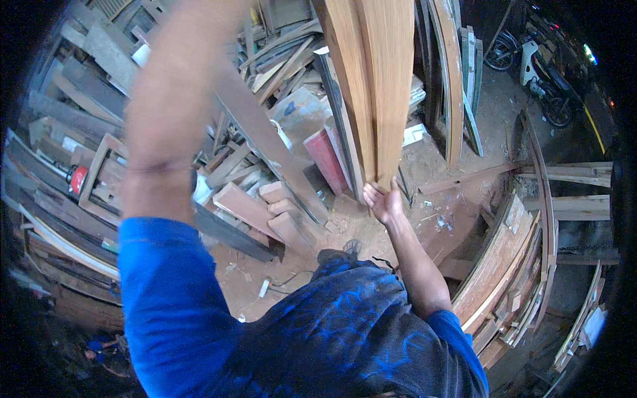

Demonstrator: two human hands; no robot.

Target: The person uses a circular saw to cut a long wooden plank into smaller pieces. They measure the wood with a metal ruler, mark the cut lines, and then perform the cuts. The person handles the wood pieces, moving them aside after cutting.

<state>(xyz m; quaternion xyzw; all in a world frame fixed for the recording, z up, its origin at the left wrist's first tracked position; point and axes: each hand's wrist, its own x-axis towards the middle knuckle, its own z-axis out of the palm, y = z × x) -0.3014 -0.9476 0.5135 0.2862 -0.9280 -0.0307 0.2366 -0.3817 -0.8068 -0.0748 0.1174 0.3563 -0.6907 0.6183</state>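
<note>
A long light-brown wooden board [385,79] stands steeply in front of me, running out of the top of the view. A lengthwise seam or step divides its face; I cannot tell if it is one piece or two. My right hand [383,201] cups the lower end, palm up, with the fingers to the left and the thumb to the right. My left arm reaches up along the left side, blurred, and its hand lies beyond the top edge. Just left of the board lean a dark narrow plank [338,99] and a reddish block-like piece [326,161].
Scrap timber [252,212] and a wide brown plank [265,142] fill the left. Upright boards [451,86] stand right of the held board. Stacked planks [504,265] lie at lower right, a motorcycle [541,79] at far right. Debris and a cable [282,285] lie on the floor.
</note>
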